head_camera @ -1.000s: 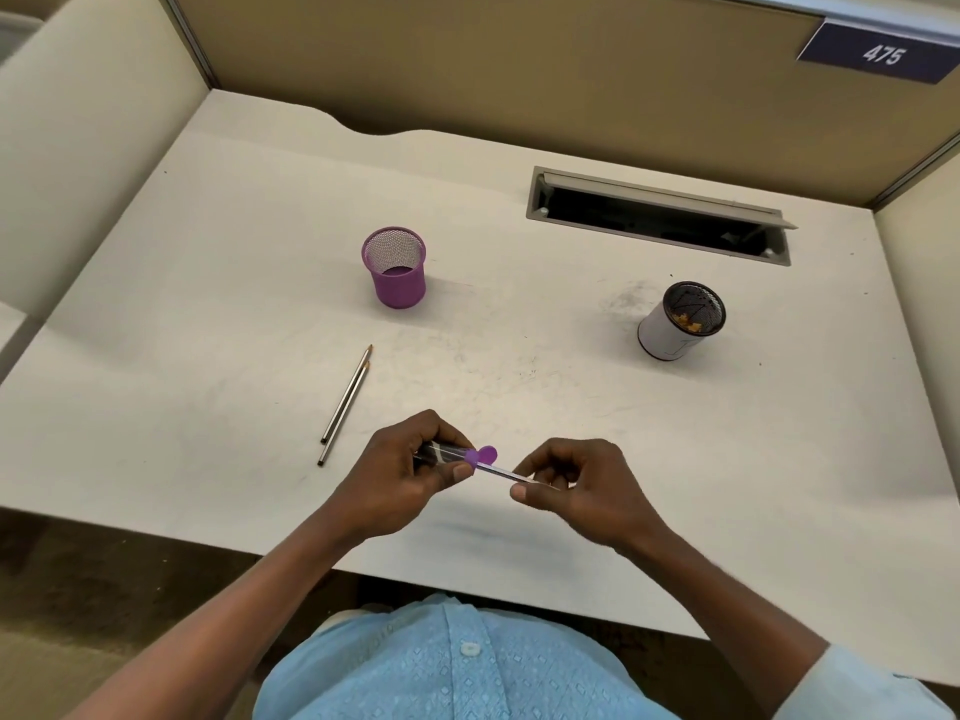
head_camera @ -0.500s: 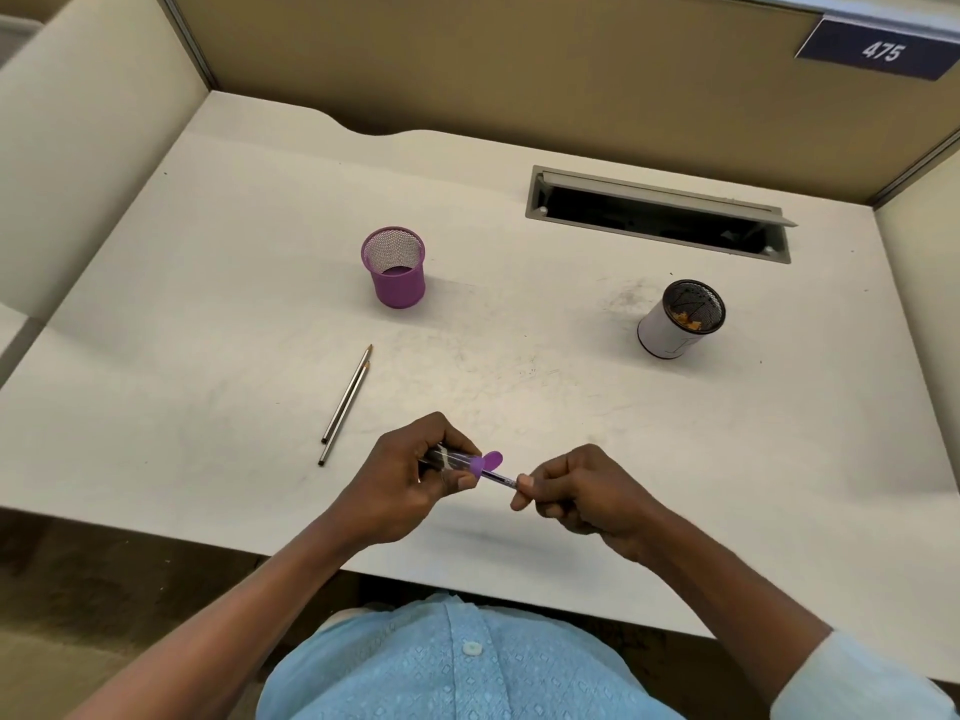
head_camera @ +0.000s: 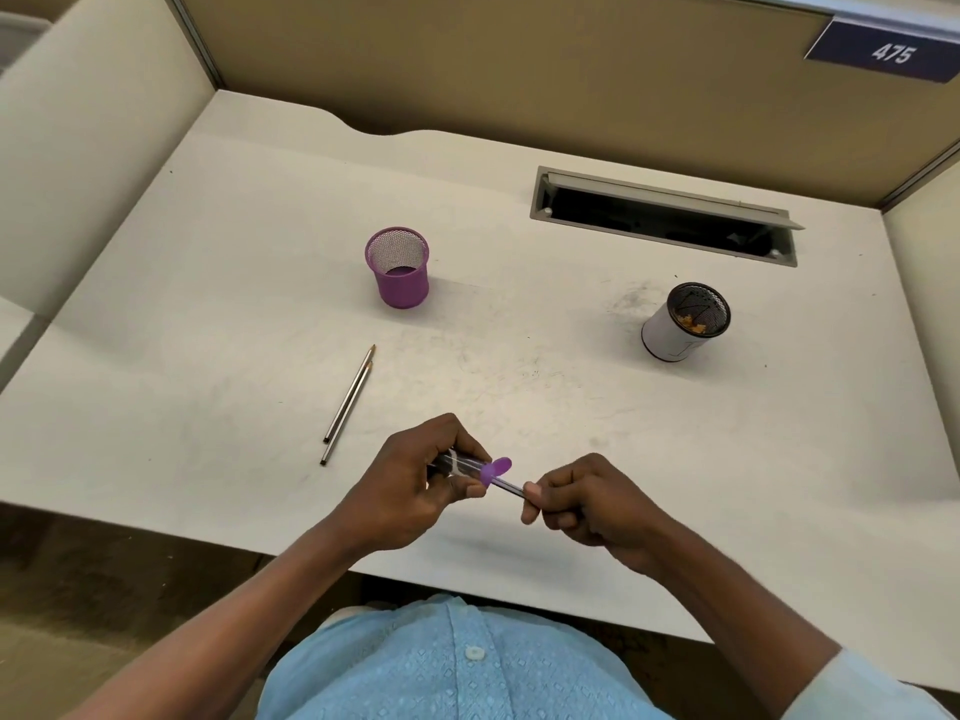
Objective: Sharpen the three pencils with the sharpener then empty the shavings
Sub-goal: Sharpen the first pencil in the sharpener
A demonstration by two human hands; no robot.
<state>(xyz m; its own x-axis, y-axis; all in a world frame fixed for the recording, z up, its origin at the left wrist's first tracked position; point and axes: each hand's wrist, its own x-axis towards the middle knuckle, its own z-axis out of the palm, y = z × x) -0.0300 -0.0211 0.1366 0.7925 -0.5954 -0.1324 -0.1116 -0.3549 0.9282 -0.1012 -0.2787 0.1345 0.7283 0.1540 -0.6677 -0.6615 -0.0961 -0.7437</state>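
My left hand (head_camera: 415, 485) is closed around a clear tube-shaped sharpener (head_camera: 465, 466) with a purple cap (head_camera: 495, 469). A dark pencil (head_camera: 511, 488) sticks out of the purple end toward my right hand (head_camera: 582, 504), which pinches its shaft close to the sharpener; most of that pencil is hidden in my fingers. Both hands hover just above the desk's near edge. Two more pencils (head_camera: 348, 405) lie side by side on the desk to the left, tips pointing away from me.
A purple mesh cup (head_camera: 399, 267) stands at mid-left of the white desk (head_camera: 208, 330). A white-wrapped mesh cup (head_camera: 685, 322) holding shavings stands at right. An open cable slot (head_camera: 665, 220) runs along the back. Partition walls enclose three sides.
My right hand has slid along the pencil toward the sharpener and turned, so less pencil shows between the hands. The left hand has stayed in place.
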